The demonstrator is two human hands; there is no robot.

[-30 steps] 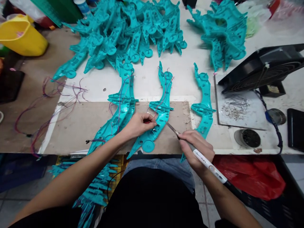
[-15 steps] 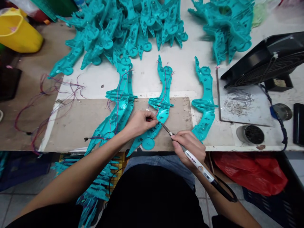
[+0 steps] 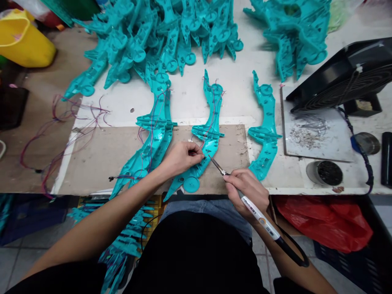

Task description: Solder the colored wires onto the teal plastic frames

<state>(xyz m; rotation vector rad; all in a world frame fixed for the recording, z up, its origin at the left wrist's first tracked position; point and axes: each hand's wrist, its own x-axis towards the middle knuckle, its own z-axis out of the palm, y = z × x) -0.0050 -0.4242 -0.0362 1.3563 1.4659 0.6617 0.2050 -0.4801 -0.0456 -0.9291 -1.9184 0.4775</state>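
Note:
A teal plastic shell (image 3: 213, 108) with thin red and purple wires along it lies in front of me at the table's edge. My left hand (image 3: 183, 157) rests over its lower half, finger and thumb pinched on a thin wire (image 3: 200, 152). In my right hand (image 3: 247, 192) is a white and black soldering iron (image 3: 256, 212), held like a pen. Its metal tip points at the shell, just right of my left fingertips. To the left lies a wider wired teal shell (image 3: 159, 118); to the right, a teal shell (image 3: 267, 116) without visible wires.
Teal shells are piled (image 3: 137, 36) at the back, with another stack (image 3: 298, 36) at back right. A black fan (image 3: 343, 77) stands on the right beside a board (image 3: 315, 139) with wire scraps and a round tin (image 3: 326, 173). Loose wires (image 3: 64, 126) lie left.
My right hand has drawn the soldering iron slightly right, its tip a little away from my left fingertips. My left hand stays almost in place.

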